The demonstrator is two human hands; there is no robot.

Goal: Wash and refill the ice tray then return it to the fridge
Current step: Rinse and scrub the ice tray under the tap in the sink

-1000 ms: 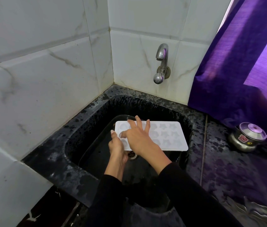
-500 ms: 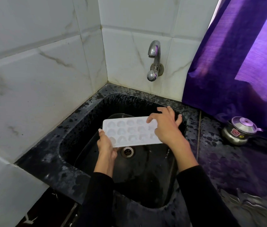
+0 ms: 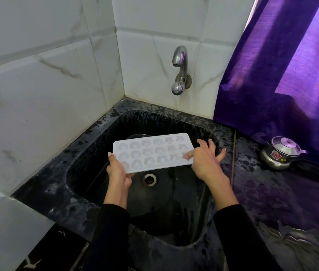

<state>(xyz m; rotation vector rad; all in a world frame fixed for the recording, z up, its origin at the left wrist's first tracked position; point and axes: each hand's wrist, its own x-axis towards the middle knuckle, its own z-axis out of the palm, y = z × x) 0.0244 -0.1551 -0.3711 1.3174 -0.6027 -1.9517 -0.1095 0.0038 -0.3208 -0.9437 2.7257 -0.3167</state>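
- Ice tray [image 3: 152, 151]: white, held level over the sink [image 3: 88, 153], above the drain [image 3: 149, 179], cavities up.
- Looks like thin moulded plastic: light, probably bendy along its length, likely wet and slick. Once filled it will be heavier and spill on any tilt; best held by the flat rim at both short ends.
- Left hand [image 3: 118, 173]: grips the near-left corner, thumb on top, fingers under.
- Right hand [image 3: 203, 159]: fingers spread and mostly straight, one fingertip touching the right end, no grip.
- Tap [image 3: 180, 69]: on the back wall, above and behind the tray, no water running. Tray must go back under the spout to fill.
- Small metal pot [image 3: 281, 152] on the counter at right, well apart. Purple curtain [image 3: 291, 65] behind it, clear of the sink.
- Fridge not in view.
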